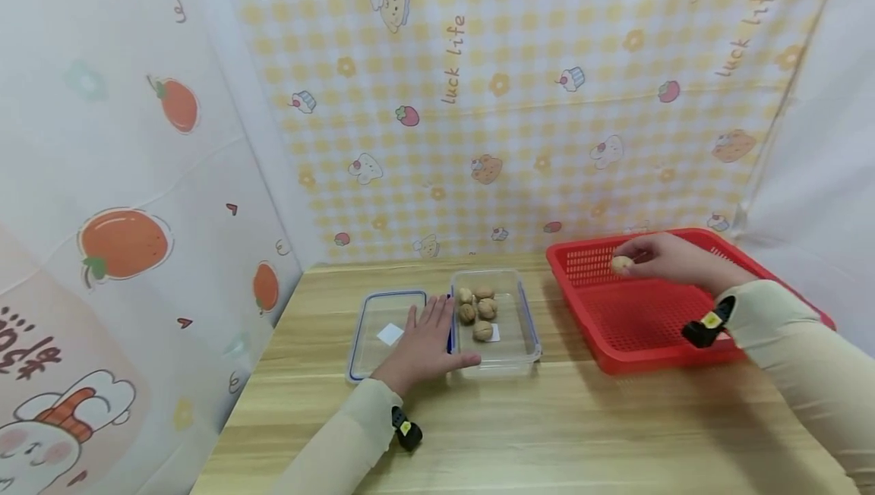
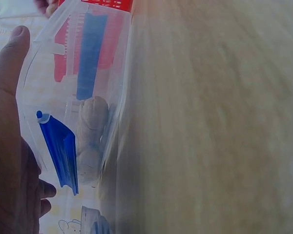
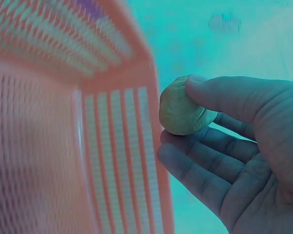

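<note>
Between the thumb and fingers of my right hand (image 1: pixel 666 258) a walnut (image 3: pixel 183 109) is pinched. In the head view that hand is over the red basket (image 1: pixel 615 364), near its left end. My left hand (image 1: pixel 427 347) rests against the left side of the clear plastic container (image 1: pixel 514 339), fingers straight and thumb spread along its front. Several walnuts (image 1: pixel 483 330) lie in the container, mostly in its left half. A blue clip (image 2: pixel 61 153) hangs on the container's side beside my left palm in the left wrist view.
The container's clear lid (image 1: pixel 369 332), with a blue seal and a white label (image 1: pixel 390 334), lies on the wooden table (image 1: pixel 506 434) left of the container. Behind the table hangs a checked cloth (image 1: pixel 451 206). The basket stands on the right, its rim raised.
</note>
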`<act>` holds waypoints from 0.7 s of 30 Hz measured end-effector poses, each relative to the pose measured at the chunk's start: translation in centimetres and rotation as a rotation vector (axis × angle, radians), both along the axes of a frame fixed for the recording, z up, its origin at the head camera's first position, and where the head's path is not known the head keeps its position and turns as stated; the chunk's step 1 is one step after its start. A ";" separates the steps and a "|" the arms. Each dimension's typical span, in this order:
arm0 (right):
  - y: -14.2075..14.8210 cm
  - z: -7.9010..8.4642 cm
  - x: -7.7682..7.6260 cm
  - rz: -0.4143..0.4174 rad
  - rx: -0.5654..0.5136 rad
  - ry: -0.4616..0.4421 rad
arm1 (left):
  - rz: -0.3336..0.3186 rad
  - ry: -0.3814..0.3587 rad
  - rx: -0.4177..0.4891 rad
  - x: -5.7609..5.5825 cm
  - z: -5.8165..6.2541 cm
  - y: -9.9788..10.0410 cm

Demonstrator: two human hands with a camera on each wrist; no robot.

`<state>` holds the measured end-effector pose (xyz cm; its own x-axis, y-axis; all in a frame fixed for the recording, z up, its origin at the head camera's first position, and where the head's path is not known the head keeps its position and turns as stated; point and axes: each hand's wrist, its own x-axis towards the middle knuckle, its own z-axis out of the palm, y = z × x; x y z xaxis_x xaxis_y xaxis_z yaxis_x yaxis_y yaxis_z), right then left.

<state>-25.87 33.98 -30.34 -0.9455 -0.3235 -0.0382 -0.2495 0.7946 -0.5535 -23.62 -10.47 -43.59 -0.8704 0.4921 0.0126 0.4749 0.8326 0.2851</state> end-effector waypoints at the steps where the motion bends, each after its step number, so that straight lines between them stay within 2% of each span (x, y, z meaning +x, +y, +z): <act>1: -0.8 -0.1 -0.2 -0.002 -0.008 -0.002 | 0.001 0.001 0.000 0.0 0.0 0.0; 10: -7.3 -1.2 -1.5 0.063 -0.083 -0.010 | 0.002 0.000 -0.006 0.0 0.0 0.0; 16: -11.3 -1.9 -1.9 0.123 -0.123 -0.030 | -0.003 0.004 -0.007 -0.1 -0.2 0.0; 21: -13.9 -2.6 -2.0 0.102 -0.166 -0.080 | -0.002 0.004 -0.012 -0.3 -0.1 0.0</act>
<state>-27.90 20.11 -32.92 -0.9034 -0.4259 -0.0498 -0.2744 0.6635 -0.6960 -23.91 -10.45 -43.73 -0.8694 0.4940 0.0099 0.4776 0.8351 0.2729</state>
